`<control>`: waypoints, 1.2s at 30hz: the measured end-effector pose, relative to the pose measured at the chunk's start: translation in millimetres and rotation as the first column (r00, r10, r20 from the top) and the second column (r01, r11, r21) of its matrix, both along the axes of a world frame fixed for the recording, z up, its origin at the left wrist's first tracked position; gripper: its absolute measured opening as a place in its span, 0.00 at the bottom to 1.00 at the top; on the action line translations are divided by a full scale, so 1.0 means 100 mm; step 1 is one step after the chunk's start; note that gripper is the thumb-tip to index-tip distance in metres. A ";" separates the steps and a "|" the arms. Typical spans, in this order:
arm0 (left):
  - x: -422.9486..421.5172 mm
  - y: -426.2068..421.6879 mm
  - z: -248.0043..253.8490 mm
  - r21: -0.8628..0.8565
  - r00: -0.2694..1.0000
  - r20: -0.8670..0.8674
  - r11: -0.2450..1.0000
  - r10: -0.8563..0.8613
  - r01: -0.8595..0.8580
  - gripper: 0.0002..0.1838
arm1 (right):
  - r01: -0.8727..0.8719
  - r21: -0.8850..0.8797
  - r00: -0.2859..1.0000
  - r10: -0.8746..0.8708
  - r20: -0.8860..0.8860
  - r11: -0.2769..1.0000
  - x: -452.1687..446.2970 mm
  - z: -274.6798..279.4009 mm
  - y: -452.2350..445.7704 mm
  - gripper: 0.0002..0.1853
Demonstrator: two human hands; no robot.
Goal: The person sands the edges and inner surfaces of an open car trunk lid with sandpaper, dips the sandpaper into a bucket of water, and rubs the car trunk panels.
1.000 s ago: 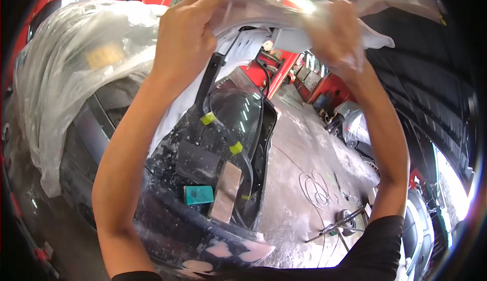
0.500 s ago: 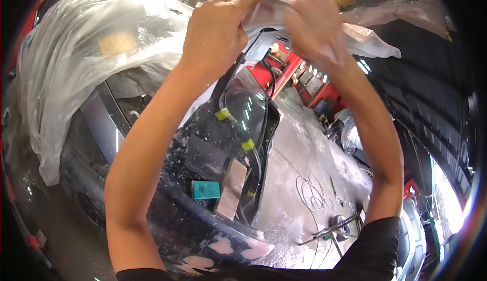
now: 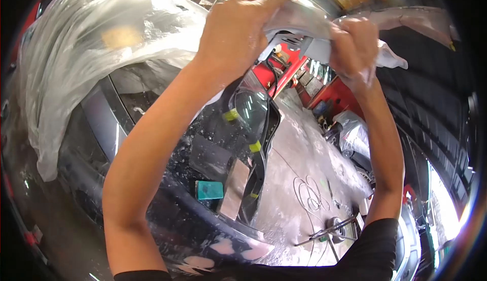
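My left hand [image 3: 236, 30] is raised at the top of the view, its fingers closed on the edge of a clear plastic sheet [image 3: 304, 20]. Further right, my right hand [image 3: 355, 47] makes a blurred fist around the same sheet, which spans the gap between both hands. More crumpled translucent plastic [image 3: 81, 42] drapes over the dark car body on the left. Below my arms, a teal block [image 3: 209, 190] and a flat brown block [image 3: 234, 188] lie on the car's dusty rear section. Pieces of yellow tape [image 3: 255, 146] mark the edge of the opening there.
A dark car panel with pale filler patches [image 3: 218, 248] is close to my body. On the concrete floor [image 3: 304, 149] are a coiled hose [image 3: 310, 194] and a metal stand with a wheel [image 3: 335, 227]. A plastic-wrapped object [image 3: 352, 131] stands farther back.
My right hand has moved right, away from the left one, and the plastic between them is spread wider. My left hand has shifted slightly right.
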State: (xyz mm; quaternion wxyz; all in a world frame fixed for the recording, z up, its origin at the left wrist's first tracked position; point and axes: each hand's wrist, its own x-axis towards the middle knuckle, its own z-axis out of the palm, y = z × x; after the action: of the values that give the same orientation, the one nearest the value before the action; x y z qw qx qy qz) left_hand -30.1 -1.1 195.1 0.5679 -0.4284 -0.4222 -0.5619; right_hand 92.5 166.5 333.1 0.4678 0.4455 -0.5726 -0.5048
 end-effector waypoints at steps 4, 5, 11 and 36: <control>0.04 -0.01 0.00 0.011 0.999 0.042 1.000 0.022 -0.023 0.36 | -0.009 -0.013 0.998 0.010 0.054 1.000 -0.12 -0.07 -0.27 0.10; 0.00 0.02 0.02 0.024 0.998 0.013 0.997 0.067 -0.068 0.35 | -0.020 -0.005 0.993 0.020 0.118 1.000 -0.22 -0.11 -0.47 0.11; 0.01 0.03 0.01 0.010 1.000 -0.011 1.000 0.008 -0.008 0.34 | 0.156 0.002 0.988 -0.156 -0.022 0.988 0.54 0.27 0.40 0.15; 0.04 -0.01 0.01 0.004 0.997 0.027 0.998 0.068 -0.068 0.36 | 0.125 -0.019 0.991 -0.124 0.046 0.992 0.33 0.19 0.22 0.14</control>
State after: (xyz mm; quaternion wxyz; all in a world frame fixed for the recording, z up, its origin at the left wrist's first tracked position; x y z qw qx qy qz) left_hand -26.2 -2.1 196.0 0.5821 -0.4048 -0.4429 -0.5488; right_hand 125.0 189.0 351.7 0.4273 0.4150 -0.6149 -0.5168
